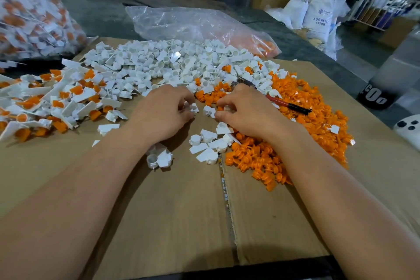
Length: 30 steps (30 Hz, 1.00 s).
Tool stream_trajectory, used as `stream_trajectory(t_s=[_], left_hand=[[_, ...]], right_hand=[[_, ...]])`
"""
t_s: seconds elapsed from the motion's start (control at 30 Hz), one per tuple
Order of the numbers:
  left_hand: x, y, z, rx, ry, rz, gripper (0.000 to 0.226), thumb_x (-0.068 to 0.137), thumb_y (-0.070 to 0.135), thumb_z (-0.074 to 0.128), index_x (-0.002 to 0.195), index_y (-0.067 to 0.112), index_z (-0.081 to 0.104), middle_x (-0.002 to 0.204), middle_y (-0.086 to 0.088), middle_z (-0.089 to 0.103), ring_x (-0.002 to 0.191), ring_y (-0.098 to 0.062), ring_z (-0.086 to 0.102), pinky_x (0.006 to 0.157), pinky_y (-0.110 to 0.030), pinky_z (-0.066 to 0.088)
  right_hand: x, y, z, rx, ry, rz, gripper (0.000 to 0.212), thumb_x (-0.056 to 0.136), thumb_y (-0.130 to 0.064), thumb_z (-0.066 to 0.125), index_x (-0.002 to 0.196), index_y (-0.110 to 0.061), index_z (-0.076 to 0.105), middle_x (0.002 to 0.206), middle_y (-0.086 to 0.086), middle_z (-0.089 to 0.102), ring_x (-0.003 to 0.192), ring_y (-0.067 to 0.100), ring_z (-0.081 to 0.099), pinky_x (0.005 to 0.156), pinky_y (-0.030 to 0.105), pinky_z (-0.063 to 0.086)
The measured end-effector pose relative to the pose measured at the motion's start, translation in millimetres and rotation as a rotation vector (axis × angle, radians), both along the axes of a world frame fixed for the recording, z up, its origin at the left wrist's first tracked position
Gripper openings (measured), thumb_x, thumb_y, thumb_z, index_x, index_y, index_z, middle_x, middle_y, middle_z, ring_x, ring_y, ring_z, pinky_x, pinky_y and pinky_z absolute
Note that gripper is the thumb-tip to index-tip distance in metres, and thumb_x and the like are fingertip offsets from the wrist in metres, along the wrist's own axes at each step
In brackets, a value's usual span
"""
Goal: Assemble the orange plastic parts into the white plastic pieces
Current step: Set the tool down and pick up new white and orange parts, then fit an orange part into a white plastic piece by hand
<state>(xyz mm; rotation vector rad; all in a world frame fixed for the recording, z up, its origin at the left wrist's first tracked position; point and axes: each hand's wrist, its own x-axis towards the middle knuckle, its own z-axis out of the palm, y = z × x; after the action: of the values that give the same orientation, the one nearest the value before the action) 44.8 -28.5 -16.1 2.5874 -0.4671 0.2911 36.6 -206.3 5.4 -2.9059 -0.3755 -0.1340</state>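
Observation:
A heap of white plastic pieces (172,63) covers the far middle of the cardboard sheet (172,207). A heap of orange plastic parts (302,125) spreads at the right. Joined white-and-orange pieces (52,102) pile up at the left. My left hand (163,109) has curled fingers pinching a white piece (192,107). My right hand (245,109) is beside it, its curled fingertips at an orange part (220,108) on the heap's edge; whether it grips the part is unclear. One white piece (209,110) lies between my hands, and several loose ones (209,143) lie just nearer.
A red-handled tool (286,103) lies on the orange heap behind my right hand. A clear plastic bag (195,22) with orange parts lies at the back. A full bag of joined pieces (29,13) stands far left. Sacks and cartons stand beyond the table.

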Motion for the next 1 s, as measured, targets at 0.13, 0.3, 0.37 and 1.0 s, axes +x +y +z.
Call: stream_trajectory(t_s=[0.13, 0.3, 0.37, 1.0], left_hand=[[-1.3, 0.7, 0.2, -0.088, -0.016, 0.019, 0.010, 0.084, 0.021, 0.067, 0.093, 0.022, 0.063, 0.083, 0.009, 0.051, 0.082, -0.012, 0.049, 0.072, -0.023, 0.034], [-2.3, 1.7, 2.8, -0.120, 0.004, 0.026, 0.014, 0.084, 0.016, 0.067, 0.098, 0.019, 0.065, 0.081, 0.011, 0.052, 0.081, -0.009, 0.049, 0.074, -0.022, 0.035], [-3.6, 3.4, 4.9, -0.185, 0.025, 0.028, 0.019, 0.084, 0.014, 0.068, 0.102, 0.020, 0.063, 0.081, 0.011, 0.055, 0.078, -0.009, 0.051, 0.073, -0.021, 0.037], [-29.0, 5.3, 25.2, -1.246, 0.695, -0.133, 0.025, 0.064, 0.008, 0.060, 0.088, 0.003, 0.063, 0.071, -0.010, 0.071, 0.066, -0.016, 0.070, 0.060, -0.022, 0.058]], right_hand=[[0.3, 0.8, -0.5, 0.009, -0.016, -0.016, 0.024, 0.085, -0.033, 0.062, 0.107, -0.024, 0.066, 0.096, -0.004, 0.039, 0.087, 0.012, 0.044, 0.070, 0.026, 0.034], [-2.5, -2.8, -0.3, 0.120, -0.047, 0.011, 0.015, 0.079, -0.028, 0.069, 0.090, -0.023, 0.060, 0.084, -0.010, 0.045, 0.077, 0.009, 0.047, 0.060, 0.022, 0.036], [-4.4, -3.3, 0.3, 0.193, -0.061, 0.006, 0.015, 0.080, -0.026, 0.068, 0.092, -0.022, 0.059, 0.083, -0.010, 0.051, 0.078, 0.009, 0.051, 0.064, 0.023, 0.042], [-30.1, 16.3, 12.7, 0.746, -0.162, 0.193, 0.025, 0.082, -0.003, 0.064, 0.096, -0.024, 0.066, 0.082, -0.016, 0.058, 0.075, -0.002, 0.056, 0.074, 0.014, 0.047]])
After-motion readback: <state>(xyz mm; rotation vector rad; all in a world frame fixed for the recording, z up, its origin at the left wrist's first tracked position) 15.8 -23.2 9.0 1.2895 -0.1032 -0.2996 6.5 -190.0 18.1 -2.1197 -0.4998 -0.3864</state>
